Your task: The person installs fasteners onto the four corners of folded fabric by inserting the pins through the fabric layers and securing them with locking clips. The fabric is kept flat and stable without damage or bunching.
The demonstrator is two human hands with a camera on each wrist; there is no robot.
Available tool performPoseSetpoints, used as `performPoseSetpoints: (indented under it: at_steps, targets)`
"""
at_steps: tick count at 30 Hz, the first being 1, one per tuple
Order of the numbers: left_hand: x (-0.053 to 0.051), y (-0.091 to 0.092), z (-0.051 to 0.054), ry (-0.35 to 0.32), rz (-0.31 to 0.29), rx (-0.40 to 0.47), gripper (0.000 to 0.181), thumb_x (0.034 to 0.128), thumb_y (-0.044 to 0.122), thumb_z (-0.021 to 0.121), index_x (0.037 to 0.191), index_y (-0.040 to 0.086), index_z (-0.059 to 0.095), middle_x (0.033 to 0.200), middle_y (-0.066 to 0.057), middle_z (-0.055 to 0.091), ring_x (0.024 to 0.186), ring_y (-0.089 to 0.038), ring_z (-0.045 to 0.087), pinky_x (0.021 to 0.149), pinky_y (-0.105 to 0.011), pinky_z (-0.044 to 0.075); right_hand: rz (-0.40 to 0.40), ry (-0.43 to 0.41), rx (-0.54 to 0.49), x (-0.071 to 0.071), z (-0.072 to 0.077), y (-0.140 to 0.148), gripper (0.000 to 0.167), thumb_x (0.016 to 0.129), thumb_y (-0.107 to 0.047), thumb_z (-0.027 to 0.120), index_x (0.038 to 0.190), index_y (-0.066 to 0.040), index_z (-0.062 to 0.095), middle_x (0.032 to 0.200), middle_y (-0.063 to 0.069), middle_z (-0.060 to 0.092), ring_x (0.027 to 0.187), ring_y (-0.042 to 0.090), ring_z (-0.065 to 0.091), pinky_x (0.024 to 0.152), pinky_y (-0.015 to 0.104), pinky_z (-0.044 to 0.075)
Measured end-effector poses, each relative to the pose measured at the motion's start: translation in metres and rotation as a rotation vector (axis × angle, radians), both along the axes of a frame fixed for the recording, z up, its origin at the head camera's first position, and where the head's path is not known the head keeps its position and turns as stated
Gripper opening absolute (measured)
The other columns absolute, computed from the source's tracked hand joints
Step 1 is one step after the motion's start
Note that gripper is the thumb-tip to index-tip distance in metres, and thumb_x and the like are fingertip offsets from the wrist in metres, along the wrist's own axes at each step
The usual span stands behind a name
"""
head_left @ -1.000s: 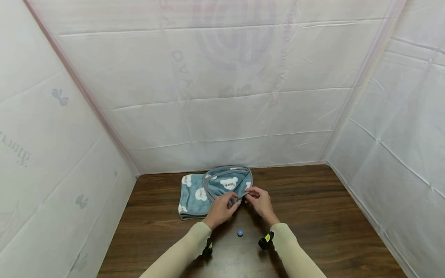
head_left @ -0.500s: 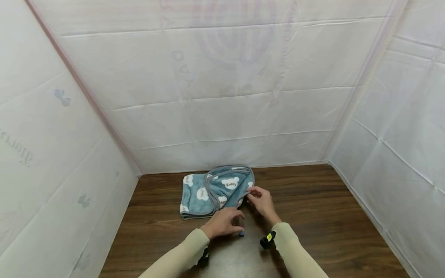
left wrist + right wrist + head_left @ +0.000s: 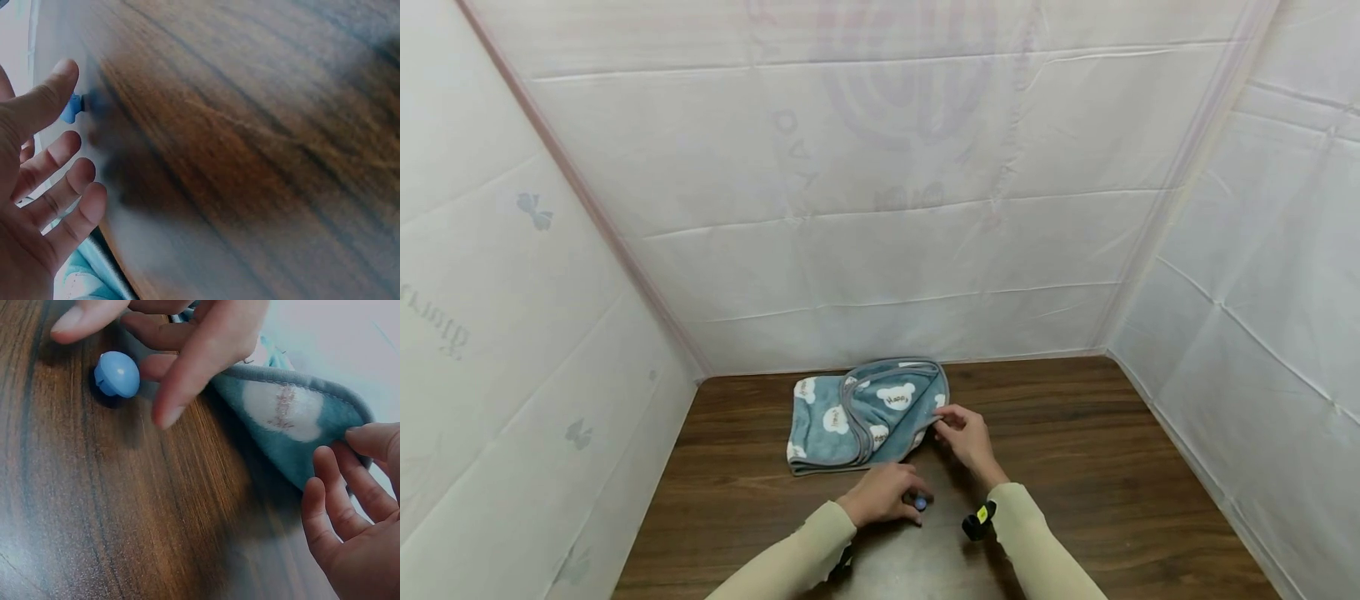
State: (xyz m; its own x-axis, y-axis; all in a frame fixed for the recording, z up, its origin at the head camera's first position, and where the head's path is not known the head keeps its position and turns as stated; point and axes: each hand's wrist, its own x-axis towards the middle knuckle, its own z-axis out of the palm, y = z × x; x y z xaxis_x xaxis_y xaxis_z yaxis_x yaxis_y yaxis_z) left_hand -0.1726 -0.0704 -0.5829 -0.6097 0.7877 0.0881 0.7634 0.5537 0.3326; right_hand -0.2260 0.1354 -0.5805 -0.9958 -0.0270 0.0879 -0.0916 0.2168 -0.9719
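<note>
A teal blanket (image 3: 816, 429) with white bear-head patches and grey edging lies folded at the back of the table. My right hand (image 3: 967, 439) pinches its edge at the front right corner between thumb and index finger; in the right wrist view the blanket corner (image 3: 287, 450) lifts at that pinch. Just in front of the blanket is a small blue piece (image 3: 119, 374) with a domed cap and a slotted base, standing on the wood. My left hand (image 3: 887, 494) hovers around it, thumb and fingers apart, with a gap to the piece visible in the right wrist view.
The dark brown wooden table (image 3: 1067, 467) carries these things. White sheeting forms a back wall (image 3: 880, 275) right behind the blanket, a left wall (image 3: 550, 375) and a right wall (image 3: 1247, 333).
My left hand has let go of the blanket edge and moved down toward me to the blue piece. The right hand keeps its pinch in nearly the same place.
</note>
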Motion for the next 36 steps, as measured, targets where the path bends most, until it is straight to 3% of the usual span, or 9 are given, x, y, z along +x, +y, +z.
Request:
performPoseSetpoints:
  at_steps: [8,16,22,30,36]
  targets:
    - [0.001,0.003,-0.004,-0.011,-0.001,-0.027,0.014,0.0851,0.026,0.085,0.098,0.027,0.080,0.091,0.014,0.064,0.078,0.005,0.056,0.065,-0.011,0.043,0.005,-0.005,-0.002,0.001,0.000,0.002,0.016,0.092,0.003,0.073,0.109,0.004,0.075,0.085,0.014,0.073,0.075,0.041,0.071,0.058,0.030,0.055]
    - [0.000,0.001,0.000,-0.026,0.040,0.006,0.013,0.0870,0.025,0.084,0.096,0.023,0.076,0.092,0.011,0.065,0.080,0.002,0.058,0.068,-0.014,0.046,0.004,-0.002,0.017,0.001,-0.001,0.004,0.015,0.093,0.004,0.072,0.107,0.003,0.075,0.085,0.013,0.073,0.075,0.038,0.071,0.060,0.037,0.057]
    - [-0.009,-0.002,0.009,-0.007,0.135,0.231,0.015,0.0854,0.017,0.086,0.095,0.014,0.074,0.086,0.007,0.069,0.076,-0.005,0.062,0.068,-0.016,0.048,0.014,0.021,0.026,0.001,-0.001,0.006,0.014,0.092,0.005,0.072,0.104,0.000,0.076,0.085,0.012,0.073,0.073,0.036,0.071,0.060,0.036,0.057]
    - [-0.032,-0.011,0.021,-0.012,0.343,0.572,0.018,0.0821,0.006,0.086,0.098,0.006,0.078,0.086,-0.003,0.076,0.066,-0.010,0.065,0.060,-0.021,0.052,0.016,0.039,0.093,-0.001,0.003,0.008,0.017,0.093,0.004,0.071,0.105,-0.006,0.078,0.092,0.010,0.073,0.072,0.025,0.070,0.057,0.026,0.053]
    - [-0.048,-0.015,0.024,-0.029,0.491,0.669,0.021,0.0829,0.004,0.085,0.103,0.002,0.078,0.089,-0.008,0.078,0.071,-0.015,0.071,0.065,-0.027,0.057,0.038,0.025,0.104,-0.002,0.005,0.009,0.018,0.095,0.002,0.070,0.109,-0.007,0.077,0.100,0.011,0.073,0.075,0.019,0.070,0.061,0.027,0.055]
